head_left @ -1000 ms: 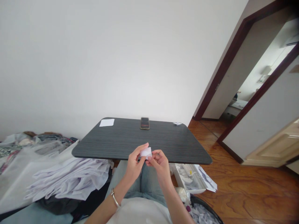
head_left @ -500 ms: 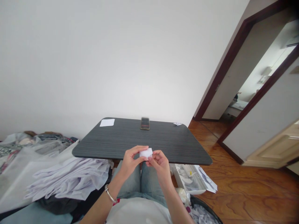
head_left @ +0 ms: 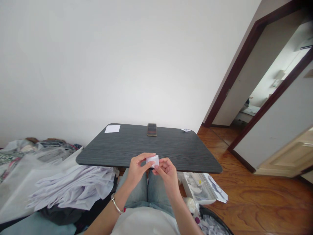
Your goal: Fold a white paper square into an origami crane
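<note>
A small folded piece of white paper is held up just above the near edge of the dark table. My left hand pinches it from the left, fingers along its top and thumb across its front. At the lower right corner, the thumb and fingertips of my right hand close on the same paper, the other fingers curled. On the table's far left lies a white paper sheet. A small folded white paper shape rests at the far right corner.
A phone leans upright at the table's back edge, by the wall. White cloth and bags are piled at the left. Under the right side stand an open white box and a dark bin of paper scraps.
My left thumb has shifted up and right across the front of the folded paper, whose outline has narrowed slightly. My right hand has barely moved.
</note>
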Demonstrator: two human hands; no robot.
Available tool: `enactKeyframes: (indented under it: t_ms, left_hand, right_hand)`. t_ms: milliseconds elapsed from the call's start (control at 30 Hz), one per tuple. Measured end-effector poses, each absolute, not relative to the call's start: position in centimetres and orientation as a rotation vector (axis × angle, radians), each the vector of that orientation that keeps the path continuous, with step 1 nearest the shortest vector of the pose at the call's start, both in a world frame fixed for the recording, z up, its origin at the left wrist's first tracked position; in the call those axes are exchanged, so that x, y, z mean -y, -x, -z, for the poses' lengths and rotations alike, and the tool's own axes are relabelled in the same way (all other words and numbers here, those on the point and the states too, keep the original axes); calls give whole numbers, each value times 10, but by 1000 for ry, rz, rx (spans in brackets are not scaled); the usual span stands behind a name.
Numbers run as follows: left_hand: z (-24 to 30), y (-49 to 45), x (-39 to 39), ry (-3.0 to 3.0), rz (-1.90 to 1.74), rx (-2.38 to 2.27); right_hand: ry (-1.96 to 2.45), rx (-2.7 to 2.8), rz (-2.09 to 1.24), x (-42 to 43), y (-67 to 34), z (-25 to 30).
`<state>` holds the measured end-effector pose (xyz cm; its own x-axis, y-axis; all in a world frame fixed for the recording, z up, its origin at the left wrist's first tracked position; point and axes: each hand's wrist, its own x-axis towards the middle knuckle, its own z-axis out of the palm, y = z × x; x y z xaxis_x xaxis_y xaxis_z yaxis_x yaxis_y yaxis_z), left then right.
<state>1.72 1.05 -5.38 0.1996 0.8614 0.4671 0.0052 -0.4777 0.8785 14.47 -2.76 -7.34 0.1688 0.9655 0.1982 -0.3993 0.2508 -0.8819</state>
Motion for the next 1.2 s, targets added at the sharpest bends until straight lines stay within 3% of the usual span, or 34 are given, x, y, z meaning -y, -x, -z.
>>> enactKeyframes:
  t_ms: [600,1200]
  left_hand:
    - [41,-19,1,-1936,-1572,-809]
    - [34,-17,5,-1996,-1521,-752]
  right_hand:
    - [847,958,-1039,33,-140,71]
    - [851,981,-983,33,-141,70]
